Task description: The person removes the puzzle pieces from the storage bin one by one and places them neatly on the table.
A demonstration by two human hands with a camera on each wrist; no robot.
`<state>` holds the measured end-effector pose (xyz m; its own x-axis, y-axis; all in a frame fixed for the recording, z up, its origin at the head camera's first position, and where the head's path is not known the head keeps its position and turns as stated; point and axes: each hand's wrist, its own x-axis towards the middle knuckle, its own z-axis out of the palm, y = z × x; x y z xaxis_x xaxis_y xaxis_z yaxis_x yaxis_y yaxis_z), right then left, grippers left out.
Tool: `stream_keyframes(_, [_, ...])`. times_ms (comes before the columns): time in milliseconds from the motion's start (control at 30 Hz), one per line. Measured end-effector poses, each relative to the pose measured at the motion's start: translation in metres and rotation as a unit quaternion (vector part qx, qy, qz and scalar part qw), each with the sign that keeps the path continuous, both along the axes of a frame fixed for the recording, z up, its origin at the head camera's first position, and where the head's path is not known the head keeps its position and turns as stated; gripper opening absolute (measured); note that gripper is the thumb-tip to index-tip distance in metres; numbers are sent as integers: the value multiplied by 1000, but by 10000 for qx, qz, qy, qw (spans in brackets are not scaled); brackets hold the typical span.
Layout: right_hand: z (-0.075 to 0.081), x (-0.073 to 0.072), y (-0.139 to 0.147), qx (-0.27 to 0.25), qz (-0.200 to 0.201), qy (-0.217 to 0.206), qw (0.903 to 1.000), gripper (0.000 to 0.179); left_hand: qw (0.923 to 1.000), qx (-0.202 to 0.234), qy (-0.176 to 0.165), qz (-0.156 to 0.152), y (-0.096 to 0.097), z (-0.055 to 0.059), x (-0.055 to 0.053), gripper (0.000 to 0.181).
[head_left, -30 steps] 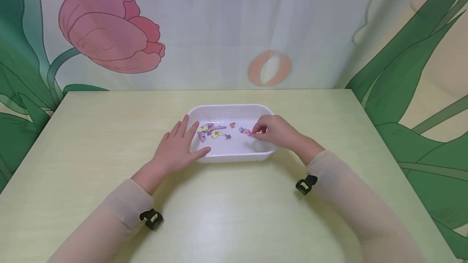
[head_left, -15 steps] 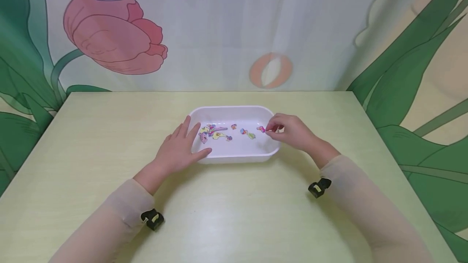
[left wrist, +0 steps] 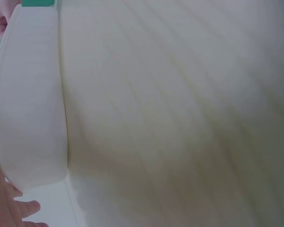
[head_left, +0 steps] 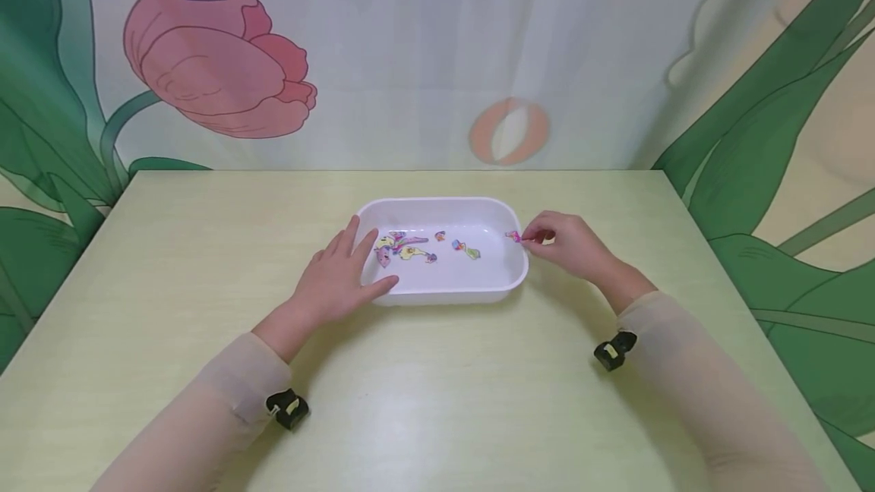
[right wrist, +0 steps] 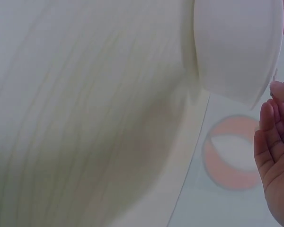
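A white plastic tray (head_left: 444,298) stands on the table, its outer wall large in both wrist views. Over its left rim lies my left hand (head_left: 331,279), fingers spread and thumb along the front edge. At the opposite rim my right hand (head_left: 573,246) pinches a small pink sticker-like cutout (head_left: 513,236) between thumb and fingertip. Other flat colourful cutouts are in the tray: a yellow-green one with a blue end (head_left: 467,250), a tiny orange one (head_left: 440,235), and a yellow and purple cluster (head_left: 393,244) by the left fingers.
The pale wooden table (head_left: 437,386) runs back to a printed curtain (head_left: 383,59) with a flower and green leaves. Black clip-like devices (head_left: 288,408) sit at both sleeve cuffs.
My right hand has moved right from inside the tray to its right rim, carrying the pink cutout. The yellow-green cutout has come into sight. My left hand stays on the rim.
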<state>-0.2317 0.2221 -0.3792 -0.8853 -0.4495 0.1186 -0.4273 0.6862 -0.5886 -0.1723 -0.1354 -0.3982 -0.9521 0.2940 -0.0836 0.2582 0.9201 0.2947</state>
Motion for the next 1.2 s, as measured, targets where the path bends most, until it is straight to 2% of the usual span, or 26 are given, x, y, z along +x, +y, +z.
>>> stream_keyframes(267, [-3,-6,13,122,-369,-129,9992,10,10000,-29,-48,1,0,1,-1,89])
stream_keyframes(633, [-12,-19,28,488,-1166,-1035,9866,19,9999,-96,-48,-33,-1,1,-1,87])
stream_keyframes(900, [-26,-27,33,582,-1283,-1347,9808,19,9999,-105,-69,-27,-1,2,-1,86])
stream_keyframes(1200, [-40,-35,33,758,-1162,-1198,9831,17,9999,-100,-23,-20,-1,1,0,87])
